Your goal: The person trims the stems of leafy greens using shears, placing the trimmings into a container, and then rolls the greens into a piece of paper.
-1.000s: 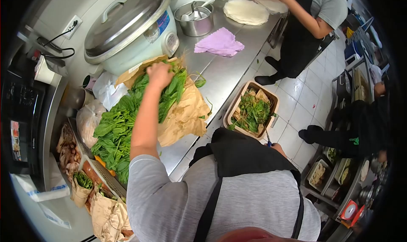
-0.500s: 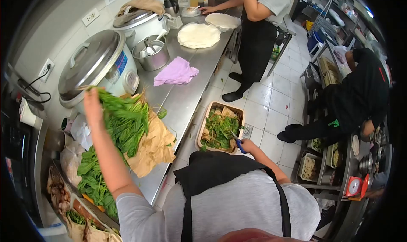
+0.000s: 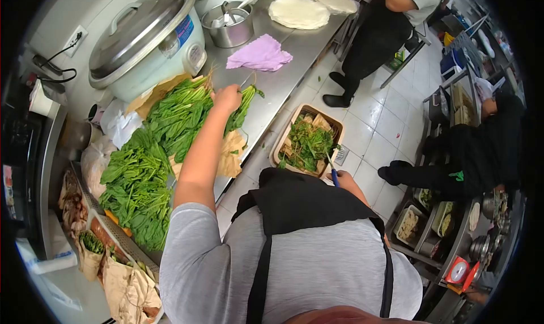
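My left hand (image 3: 226, 99) is closed around the stems of a small bunch of leafy greens (image 3: 242, 109) over the counter. Beneath and beside that arm lies a large heap of the same greens (image 3: 139, 182), partly on brown paper (image 3: 231, 153). Low on the right, my right hand (image 3: 347, 183) grips blue-handled scissors (image 3: 335, 178), their blades pointing at a tan bin (image 3: 276, 154). Cut stems and leaves (image 3: 309, 141) and scraps of brown paper lie in the bin. My right fingers are partly hidden by the apron.
A big lidded cooker (image 3: 141, 40), a metal pot (image 3: 233, 32) and a purple cloth (image 3: 259, 54) stand along the steel counter (image 3: 269, 100). Round white sheets (image 3: 298, 12) lie farther back. One person (image 3: 368, 40) stands beyond the bin; another (image 3: 481, 142) bends at the right shelves.
My left hand has moved right and away from the cooker, over the heap's right side. The greens it lifted now lie lower. The scissors have turned more upright, and the view has shifted.
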Demonstrator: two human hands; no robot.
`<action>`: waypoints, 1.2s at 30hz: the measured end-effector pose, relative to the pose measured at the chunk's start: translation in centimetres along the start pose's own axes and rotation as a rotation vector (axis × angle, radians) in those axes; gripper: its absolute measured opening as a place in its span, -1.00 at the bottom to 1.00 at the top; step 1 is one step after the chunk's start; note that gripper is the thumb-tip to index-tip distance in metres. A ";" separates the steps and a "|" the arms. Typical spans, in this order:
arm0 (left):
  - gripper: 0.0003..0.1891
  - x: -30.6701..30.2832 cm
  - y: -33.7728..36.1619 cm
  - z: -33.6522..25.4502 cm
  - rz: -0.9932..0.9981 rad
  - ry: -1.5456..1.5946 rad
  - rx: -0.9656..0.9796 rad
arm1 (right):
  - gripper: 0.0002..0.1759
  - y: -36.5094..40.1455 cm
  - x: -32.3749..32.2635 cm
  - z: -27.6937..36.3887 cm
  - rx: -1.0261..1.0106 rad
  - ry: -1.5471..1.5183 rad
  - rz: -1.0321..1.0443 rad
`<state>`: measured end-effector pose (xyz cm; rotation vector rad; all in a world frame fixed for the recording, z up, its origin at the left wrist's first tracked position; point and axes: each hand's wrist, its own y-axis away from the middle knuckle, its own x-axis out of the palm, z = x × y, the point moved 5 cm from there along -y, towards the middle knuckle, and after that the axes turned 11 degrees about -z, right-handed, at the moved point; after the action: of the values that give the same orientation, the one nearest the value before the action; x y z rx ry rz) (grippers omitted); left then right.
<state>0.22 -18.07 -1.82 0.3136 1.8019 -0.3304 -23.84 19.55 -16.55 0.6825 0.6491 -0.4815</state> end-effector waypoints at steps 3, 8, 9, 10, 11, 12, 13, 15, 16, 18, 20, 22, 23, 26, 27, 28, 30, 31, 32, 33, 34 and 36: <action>-0.66 -1.1 -0.9 -0.1 0.070 0.063 0.019 | -0.35 1.0 0.1 -1.6 0.076 -0.099 -0.034; -0.75 -1.4 -1.7 -0.6 0.202 0.192 0.014 | -0.43 0.8 -0.4 1.2 0.051 -0.215 0.006; -0.74 -0.3 -2.4 -0.3 0.180 0.258 0.021 | -0.48 0.5 -0.5 3.0 -0.030 -0.253 0.031; -0.71 1.9 -3.5 0.4 0.158 0.325 0.028 | -0.54 0.3 -0.7 5.5 -0.111 -0.292 0.055; -0.68 3.2 -4.1 0.7 0.139 0.392 0.036 | -0.52 -0.2 -0.7 7.5 -0.168 -0.236 0.066; -0.64 2.1 -3.0 -0.5 0.125 0.310 0.062 | -0.42 0.7 -1.8 11.3 -0.239 -0.187 0.081; -0.59 -0.4 -0.8 -2.7 0.110 0.229 0.090 | -0.37 0.4 -1.7 13.5 -0.288 -0.147 0.084; -0.49 -0.9 1.6 -4.8 0.072 0.103 0.154 | -0.29 -0.9 -0.5 16.5 -0.362 -0.111 0.131; -0.43 0.0 2.1 -5.1 0.047 0.060 0.189 | -0.26 -0.6 -0.5 18.4 -0.395 -0.130 0.122; -0.29 1.2 2.8 -5.8 -0.034 -0.021 0.206 | -0.26 -1.6 0.6 19.4 -0.327 -0.176 0.198; -0.28 1.6 3.5 -6.2 -0.157 -0.045 0.211 | -0.23 -1.5 1.1 19.7 -0.244 -0.240 0.252; -0.38 0.7 5.0 -7.1 -0.258 -0.151 0.274 | -0.20 -1.7 2.0 19.0 -0.189 -0.311 0.247; -0.43 1.0 5.2 -7.3 -0.215 -0.152 0.288 | -0.18 -1.9 2.4 18.7 -0.162 -0.343 0.246; -0.66 2.1 5.6 -7.9 -0.215 -0.153 0.351 | -0.15 -1.2 2.5 18.6 -0.163 -0.240 0.311; -0.69 2.3 5.6 -8.0 -0.202 -0.163 0.349 | -0.15 -1.1 2.6 18.5 -0.149 -0.223 0.333; -0.72 2.4 5.6 -8.3 -0.189 -0.171 0.349 | -0.14 -1.1 2.7 18.3 -0.134 -0.206 0.354; -0.76 2.4 5.8 -8.9 -0.155 -0.183 0.357 | -0.12 -0.9 2.9 17.5 -0.103 -0.194 0.374; -0.79 2.2 6.1 -9.4 -0.136 -0.186 0.364 | -0.10 -1.0 3.1 16.7 -0.088 -0.197 0.374; -0.81 2.1 6.3 -10.0 -0.117 -0.189 0.372 | -0.08 -1.0 3.1 16.1 -0.074 -0.201 0.372; -0.82 2.3 6.5 -10.8 -0.091 -0.186 0.401 | -0.14 -1.0 2.7 15.7 -0.055 -0.236 0.335; -0.83 2.6 6.9 -11.7 -0.062 -0.183 0.432 | -0.20 -0.8 2.5 15.2 -0.034 -0.273 0.298; -0.85 3.4 7.8 -13.3 -0.030 -0.169 0.514 | -0.29 -0.4 1.8 14.0 0.013 -0.346 0.220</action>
<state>-9.47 -5.65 -2.40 0.5984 1.5373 -0.8203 -17.39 9.10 -9.60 0.6548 0.2417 -0.3872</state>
